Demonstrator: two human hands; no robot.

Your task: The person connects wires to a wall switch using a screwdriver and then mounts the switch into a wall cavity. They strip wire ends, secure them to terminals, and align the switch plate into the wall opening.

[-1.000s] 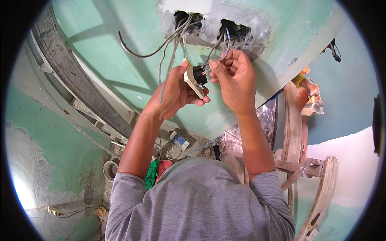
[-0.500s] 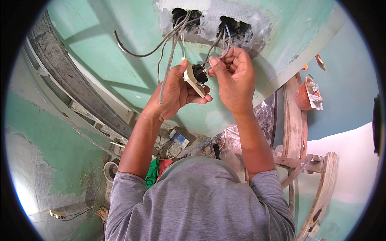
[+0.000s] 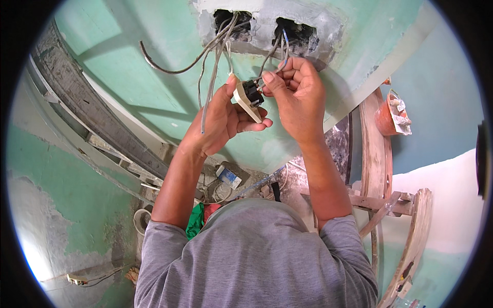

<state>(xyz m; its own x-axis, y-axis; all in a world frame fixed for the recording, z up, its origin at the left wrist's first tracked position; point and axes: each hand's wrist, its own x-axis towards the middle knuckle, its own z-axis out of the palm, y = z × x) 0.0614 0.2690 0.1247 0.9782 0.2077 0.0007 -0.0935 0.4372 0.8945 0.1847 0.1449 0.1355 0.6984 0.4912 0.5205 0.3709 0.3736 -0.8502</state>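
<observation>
A rough, weathered grey board (image 3: 92, 97), bowed in view, slants at ten o'clock. At eleven, a stiff grey cable (image 3: 172, 71) curls like a hook. Also toward eleven, the left hand (image 3: 216, 123) grips a smooth cream plastic plate (image 3: 242, 99) backed by a blocky black body (image 3: 252, 92), tilted just above centre at twelve. Above gapes a ragged-edged hole (image 3: 226, 19) in crumbly plaster. Toward one o'clock, the right hand (image 3: 300, 97) pinches a thin, sheathed wire (image 3: 286, 50) between thumb and fingers; whether its tip touches the body is unclear. Between two and three sits a plaster-smeared, rounded red bucket (image 3: 384, 120).
</observation>
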